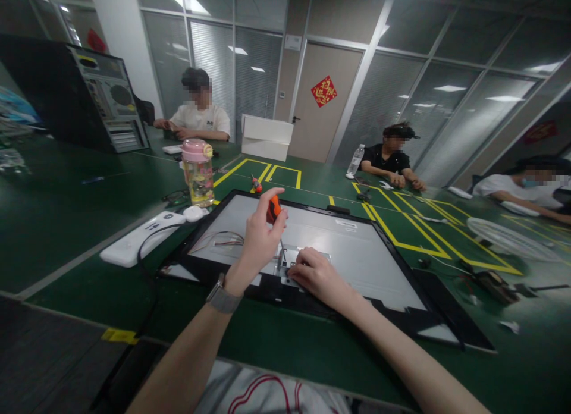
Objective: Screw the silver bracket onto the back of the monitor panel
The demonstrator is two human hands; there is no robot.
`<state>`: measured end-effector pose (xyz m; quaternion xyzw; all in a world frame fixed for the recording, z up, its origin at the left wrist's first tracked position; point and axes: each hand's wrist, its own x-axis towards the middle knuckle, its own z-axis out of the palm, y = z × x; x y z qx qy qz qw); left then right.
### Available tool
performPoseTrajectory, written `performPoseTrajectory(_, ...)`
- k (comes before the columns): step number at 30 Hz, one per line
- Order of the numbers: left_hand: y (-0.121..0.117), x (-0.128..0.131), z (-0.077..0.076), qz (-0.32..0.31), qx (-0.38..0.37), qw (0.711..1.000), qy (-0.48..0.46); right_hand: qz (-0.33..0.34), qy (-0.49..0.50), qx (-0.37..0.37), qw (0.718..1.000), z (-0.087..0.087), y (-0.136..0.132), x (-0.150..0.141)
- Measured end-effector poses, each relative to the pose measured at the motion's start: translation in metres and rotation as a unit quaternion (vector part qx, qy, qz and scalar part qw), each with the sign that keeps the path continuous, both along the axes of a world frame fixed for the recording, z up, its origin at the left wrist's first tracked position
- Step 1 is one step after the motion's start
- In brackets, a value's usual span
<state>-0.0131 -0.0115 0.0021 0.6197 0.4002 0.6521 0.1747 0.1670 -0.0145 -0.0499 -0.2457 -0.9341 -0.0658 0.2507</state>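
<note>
A flat monitor panel with a black frame lies face down on the green table in front of me. My left hand, with a watch on the wrist, is closed round an orange-handled screwdriver held upright, its tip down on a small metal part near the panel's front edge. My right hand rests on the panel just right of the tip, fingers curled and pressing on that part. Thin wires run across the panel's left side.
A pink-lidded bottle, a white power strip and a white mouse lie to the left. A computer case stands far left. A second screwdriver lies beyond the panel. Three people sit at the far side. A white fan grille lies right.
</note>
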Motion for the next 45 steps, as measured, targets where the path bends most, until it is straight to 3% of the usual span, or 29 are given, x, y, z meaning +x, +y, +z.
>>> performPoseTrajectory(5, 0.001, 0.000, -0.002, -0.003, -0.005, 1.000, 0.004, 0.008, 0.001, -0.004, 1.000, 0.000, 0.001, 0.000)
performPoseTrajectory(13, 0.002, 0.000, -0.003, -0.001, 0.003, 1.000, 0.010, 0.014, 0.041, -0.098, 0.994, -0.005, 0.002, 0.009)
performPoseTrajectory(22, 0.001, 0.001, -0.002, -0.006, -0.003, 1.000, 0.015, 0.005, 0.013, -0.030, 0.999, -0.002, 0.001, 0.006)
performPoseTrajectory(35, 0.003, 0.005, -0.007, -0.033, -0.022, 0.996, 0.083, -0.026, 0.021, -0.040, 0.999, -0.002, -0.003, 0.001)
performPoseTrajectory(45, 0.001, 0.007, -0.009, -0.043, -0.024, 0.991, 0.122, -0.102, 0.133, -0.211, 0.963, -0.001, -0.003, 0.011)
